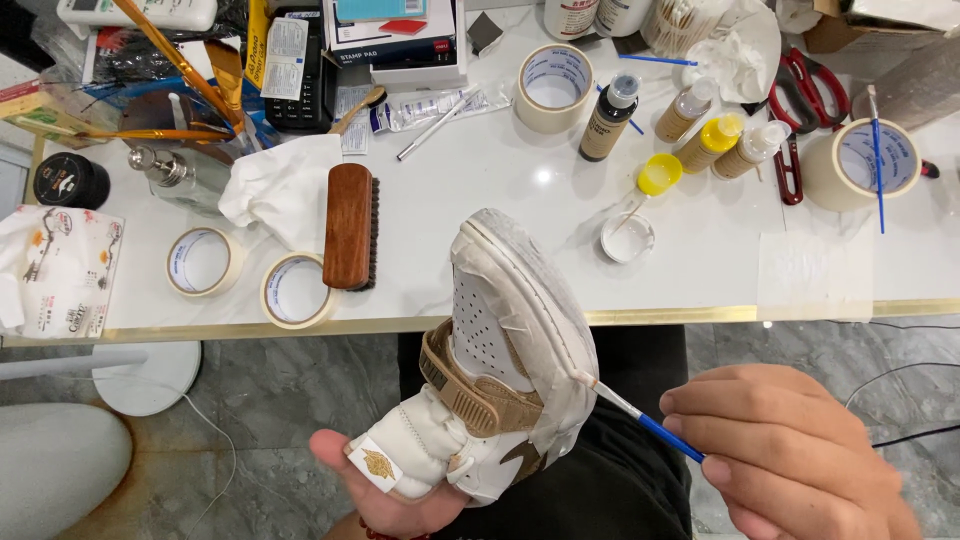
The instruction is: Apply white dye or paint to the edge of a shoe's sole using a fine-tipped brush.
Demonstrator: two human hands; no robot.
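Observation:
A white sneaker (500,340) with a tan strap and masking tape over its upper is held toe-up in front of the table edge. My left hand (385,490) grips it from below at the heel and tongue. My right hand (790,455), at the lower right, pinches a thin blue-handled paintbrush (650,425). The brush tip touches the taped edge of the sole on the shoe's right side.
On the white table (480,190) lie a wooden shoe brush (350,226), several masking tape rolls (297,290), small paint bottles (606,118), a yellow cap (659,173), a white dish of paint (627,238), red scissors (800,95) and a crumpled cloth (275,190).

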